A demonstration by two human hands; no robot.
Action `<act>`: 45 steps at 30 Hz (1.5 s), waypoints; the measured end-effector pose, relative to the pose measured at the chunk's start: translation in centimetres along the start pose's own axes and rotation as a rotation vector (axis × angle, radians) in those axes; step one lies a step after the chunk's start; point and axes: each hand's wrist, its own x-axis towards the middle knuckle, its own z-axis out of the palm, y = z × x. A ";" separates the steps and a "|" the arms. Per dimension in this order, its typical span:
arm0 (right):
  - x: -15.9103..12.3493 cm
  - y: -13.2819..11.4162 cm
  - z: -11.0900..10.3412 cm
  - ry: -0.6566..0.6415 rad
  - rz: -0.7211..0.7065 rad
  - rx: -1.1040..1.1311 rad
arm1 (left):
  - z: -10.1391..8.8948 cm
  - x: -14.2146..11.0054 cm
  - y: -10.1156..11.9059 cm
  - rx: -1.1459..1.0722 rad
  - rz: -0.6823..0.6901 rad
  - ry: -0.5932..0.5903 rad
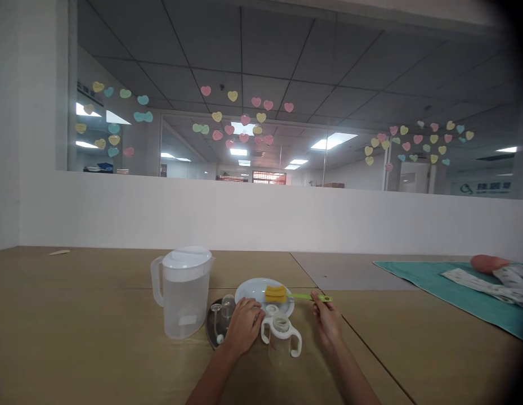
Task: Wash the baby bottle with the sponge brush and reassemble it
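Observation:
A bottle brush with a yellow sponge head (276,293) and a green handle is pinched by the handle end in my right hand (327,320). Its head hangs over a white plate (247,286). My left hand (245,323) lies palm down between a dark round tray (210,323) and the plate, fingers stretched out. Whatever is under the palm is hidden. To its right stands a clear baby bottle (280,350) with its mouth uncovered and a white two-handled holder (297,340) around its neck. A white ring (272,310) sits just behind the bottle, by the plate's near edge.
A clear lidded pitcher (183,304) of water stands left of the tray. On the tray are a clear dome-shaped cap (228,305) and a straw piece (217,323). A green cloth (430,284) with a patterned fabric (476,286) lies far right. A white wall borders the table's back.

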 end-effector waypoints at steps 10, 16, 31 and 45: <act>0.2 0.1 0.4 -0.016 0.014 0.011 | 0.5 0.4 0.4 -0.010 -0.073 -0.114; 0.3 0.1 -0.1 -0.027 0.064 0.029 | 0.1 -0.1 0.2 -0.150 -0.125 0.049; 0.2 0.2 0.3 -0.218 0.266 0.156 | 0.0 0.2 0.5 -0.457 -0.219 0.527; 0.4 0.3 -0.4 -0.082 0.107 0.110 | 0.1 -0.4 0.8 -0.287 -0.011 0.449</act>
